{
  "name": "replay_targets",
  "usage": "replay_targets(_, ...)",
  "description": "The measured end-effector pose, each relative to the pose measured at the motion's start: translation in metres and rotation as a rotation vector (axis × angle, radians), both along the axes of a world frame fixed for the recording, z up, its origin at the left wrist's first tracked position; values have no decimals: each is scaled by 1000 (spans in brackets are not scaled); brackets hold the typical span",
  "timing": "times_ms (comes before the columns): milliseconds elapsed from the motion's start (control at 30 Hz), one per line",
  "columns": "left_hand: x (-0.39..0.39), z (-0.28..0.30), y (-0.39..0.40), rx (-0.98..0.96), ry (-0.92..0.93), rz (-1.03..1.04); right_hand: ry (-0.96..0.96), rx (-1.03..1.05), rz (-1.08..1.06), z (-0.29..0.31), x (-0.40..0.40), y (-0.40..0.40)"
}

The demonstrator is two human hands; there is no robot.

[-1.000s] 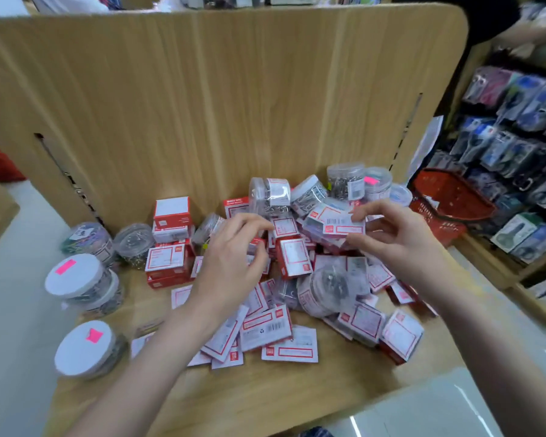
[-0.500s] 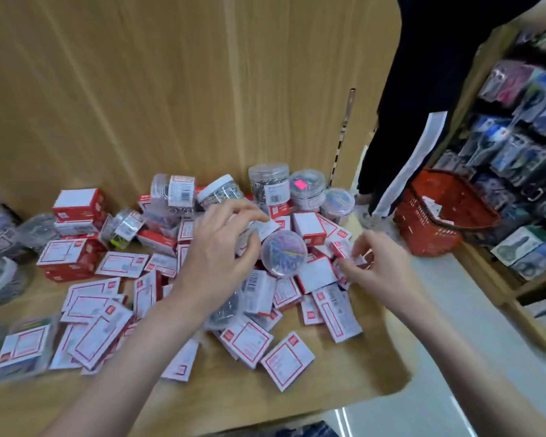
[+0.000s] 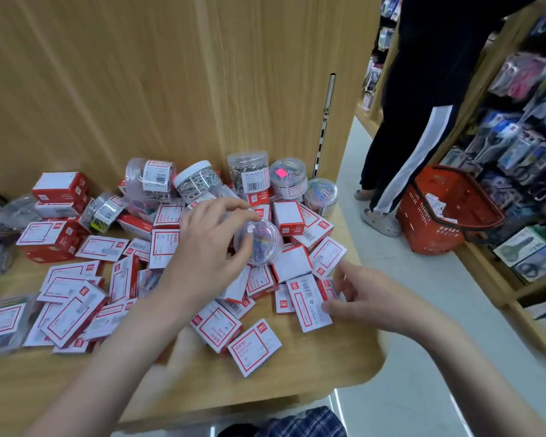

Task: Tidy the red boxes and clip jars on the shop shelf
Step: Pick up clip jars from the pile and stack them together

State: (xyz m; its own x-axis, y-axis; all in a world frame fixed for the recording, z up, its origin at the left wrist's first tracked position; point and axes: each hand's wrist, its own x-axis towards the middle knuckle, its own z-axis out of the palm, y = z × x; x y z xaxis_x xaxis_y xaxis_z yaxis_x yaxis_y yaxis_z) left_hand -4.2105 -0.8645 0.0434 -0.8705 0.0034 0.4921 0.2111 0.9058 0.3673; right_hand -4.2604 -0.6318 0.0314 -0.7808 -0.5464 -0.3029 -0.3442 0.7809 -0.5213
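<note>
**Lift the jar clear, square the boxes under it**

Nearest the camera, the front of the wooden shelf [image 3: 297, 373] is bare; just behind that lip the loose red boxes [image 3: 254, 345] begin, most lying flat at all angles. The right hand [image 3: 375, 298] sits low over the right end of the heap, thumb and fingers [image 3: 338, 275] pinching the edge of a flat white-faced box [image 3: 309, 307] that lies on the shelf. The left hand [image 3: 208, 247] is further in, its fingers curled round the lid end of a clear round jar of coloured clips [image 3: 259, 241], which lies tipped on its side on top of the boxes.

The step in hand looks like sorting jar from boxes. It would go best if the left hand raised the jar straight up before moving it — dragging it sideways would likely scatter the boxes beneath. Its place, I judge, is with the upright clip jars [image 3: 248, 171] along the back panel, lid up, beside the pink-tagged jar [image 3: 289, 176]. The right hand would do well to gather flat boxes face-up into one stack, like the stacked boxes [image 3: 60, 187] at far left.

Beyond the shelf, a red basket [image 3: 445, 212] stands on the floor by a person in dark trousers [image 3: 407, 137].
</note>
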Motion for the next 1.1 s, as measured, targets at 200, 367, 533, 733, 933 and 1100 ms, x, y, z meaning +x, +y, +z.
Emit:
replay_targets(200,2,-3,4,-16,-6,10,25,-57,-71,3,1,5)
replay_targets(367,12,-6,-3,21,-17,57,98,-59,-107,7,-5,4)
replay_targets(533,27,-3,-12,50,-8,108,348,-334,23,26,-6,-26)
replay_targets(733,57,-10,-33,84,-89,136,458,-247,309,10,-13,-83)
replay_targets(933,82,-28,-53,98,-225,39,279,-653,275,29,-11,-96)
replay_targets(1100,82,-19,-54,370,-187,91,244,-657,264,33,-6,-123)
